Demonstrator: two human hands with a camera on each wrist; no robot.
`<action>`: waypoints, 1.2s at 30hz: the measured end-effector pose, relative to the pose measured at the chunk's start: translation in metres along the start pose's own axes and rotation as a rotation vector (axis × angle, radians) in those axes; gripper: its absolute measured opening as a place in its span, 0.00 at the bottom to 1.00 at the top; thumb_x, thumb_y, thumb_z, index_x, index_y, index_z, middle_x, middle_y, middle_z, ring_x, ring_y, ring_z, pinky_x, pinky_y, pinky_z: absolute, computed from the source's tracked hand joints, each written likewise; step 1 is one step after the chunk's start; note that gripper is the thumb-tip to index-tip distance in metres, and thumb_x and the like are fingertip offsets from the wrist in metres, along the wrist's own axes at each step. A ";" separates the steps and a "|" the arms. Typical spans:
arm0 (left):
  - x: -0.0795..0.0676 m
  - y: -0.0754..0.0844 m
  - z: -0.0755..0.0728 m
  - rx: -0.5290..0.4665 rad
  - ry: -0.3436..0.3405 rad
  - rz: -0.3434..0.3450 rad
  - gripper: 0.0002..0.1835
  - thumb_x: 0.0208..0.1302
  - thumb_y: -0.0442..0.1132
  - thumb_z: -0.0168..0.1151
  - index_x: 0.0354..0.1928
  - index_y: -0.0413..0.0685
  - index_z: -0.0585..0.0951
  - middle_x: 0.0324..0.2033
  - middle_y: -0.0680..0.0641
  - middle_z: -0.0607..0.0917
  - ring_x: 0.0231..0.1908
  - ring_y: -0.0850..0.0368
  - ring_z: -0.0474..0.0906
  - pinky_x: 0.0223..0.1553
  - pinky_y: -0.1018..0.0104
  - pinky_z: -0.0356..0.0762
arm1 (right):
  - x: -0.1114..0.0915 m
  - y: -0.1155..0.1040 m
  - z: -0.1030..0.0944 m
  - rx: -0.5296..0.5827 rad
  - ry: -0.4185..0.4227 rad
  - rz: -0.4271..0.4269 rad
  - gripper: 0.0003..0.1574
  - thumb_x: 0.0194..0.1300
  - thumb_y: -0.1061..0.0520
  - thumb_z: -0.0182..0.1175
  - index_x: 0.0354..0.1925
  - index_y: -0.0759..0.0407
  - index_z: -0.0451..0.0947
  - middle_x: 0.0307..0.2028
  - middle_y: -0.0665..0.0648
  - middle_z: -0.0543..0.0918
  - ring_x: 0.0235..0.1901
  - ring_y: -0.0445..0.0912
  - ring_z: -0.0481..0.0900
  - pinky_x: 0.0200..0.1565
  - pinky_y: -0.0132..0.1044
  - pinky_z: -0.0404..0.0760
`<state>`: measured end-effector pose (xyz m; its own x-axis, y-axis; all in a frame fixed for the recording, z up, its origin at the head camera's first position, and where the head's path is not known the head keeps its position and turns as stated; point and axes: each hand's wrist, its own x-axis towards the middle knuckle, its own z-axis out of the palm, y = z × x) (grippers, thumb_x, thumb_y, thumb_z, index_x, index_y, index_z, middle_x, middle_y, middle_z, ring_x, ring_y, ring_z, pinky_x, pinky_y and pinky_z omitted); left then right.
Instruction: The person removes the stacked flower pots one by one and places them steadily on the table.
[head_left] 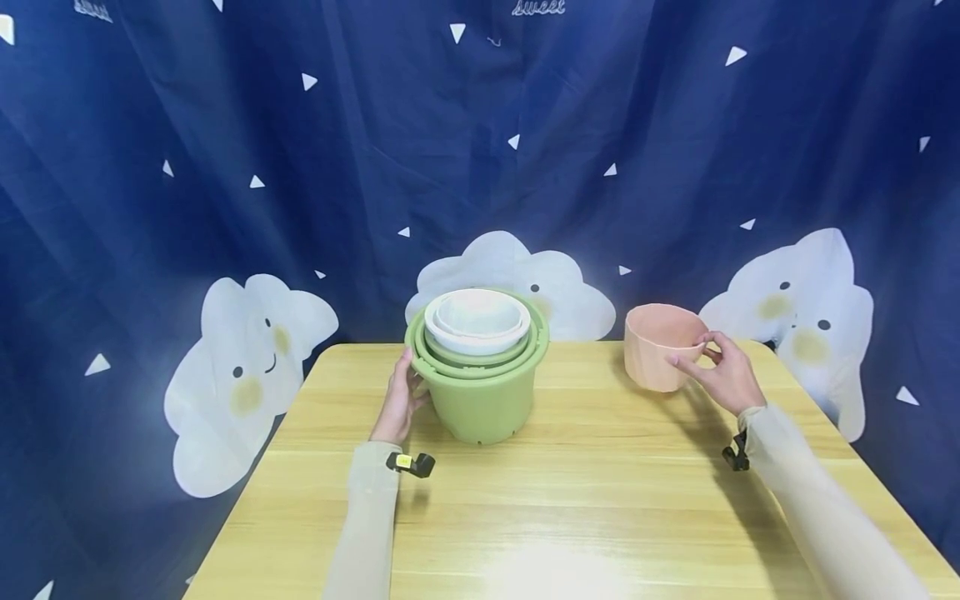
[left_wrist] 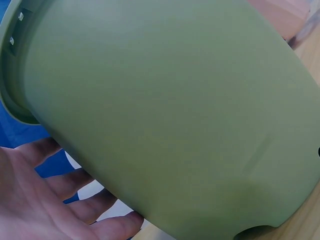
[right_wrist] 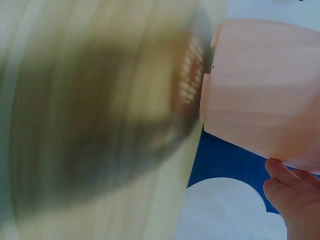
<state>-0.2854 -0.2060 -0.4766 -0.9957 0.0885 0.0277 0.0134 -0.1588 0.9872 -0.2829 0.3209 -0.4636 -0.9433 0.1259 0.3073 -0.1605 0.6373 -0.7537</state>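
Right fingers pinch the pink flowerpot, seemingly mid-lift, next wanting steadiness; left fingers splay against the green flowerpot.

Green pot cut off in left wrist view, pink pot in right, tabletop blurred there

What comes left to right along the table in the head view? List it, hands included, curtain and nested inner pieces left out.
Left hand, large round green plastic pot, small round pink faceted pot, right hand.
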 end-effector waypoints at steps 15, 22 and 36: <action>0.001 -0.001 0.000 -0.005 0.016 -0.012 0.37 0.72 0.69 0.37 0.76 0.60 0.57 0.78 0.45 0.54 0.77 0.39 0.49 0.72 0.30 0.49 | -0.010 0.015 0.004 0.004 0.001 0.038 0.36 0.57 0.42 0.71 0.48 0.63 0.65 0.62 0.66 0.69 0.61 0.72 0.73 0.39 0.12 0.72; 0.002 -0.001 0.000 -0.012 0.013 -0.006 0.37 0.71 0.69 0.38 0.76 0.63 0.56 0.78 0.48 0.55 0.77 0.39 0.49 0.72 0.29 0.49 | -0.012 0.015 0.005 0.013 -0.005 0.055 0.38 0.57 0.42 0.71 0.48 0.63 0.63 0.62 0.66 0.68 0.62 0.72 0.71 0.38 0.11 0.70; 0.002 0.001 -0.002 -0.031 0.038 -0.021 0.38 0.69 0.69 0.45 0.75 0.60 0.60 0.76 0.46 0.59 0.75 0.40 0.55 0.70 0.30 0.55 | -0.014 0.020 0.007 -0.013 0.005 0.007 0.36 0.57 0.44 0.72 0.48 0.65 0.64 0.56 0.64 0.70 0.61 0.72 0.73 0.42 0.11 0.67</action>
<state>-0.2877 -0.2084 -0.4760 -0.9985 0.0547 0.0007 -0.0096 -0.1882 0.9821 -0.2745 0.3263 -0.4867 -0.9429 0.1343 0.3048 -0.1500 0.6460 -0.7485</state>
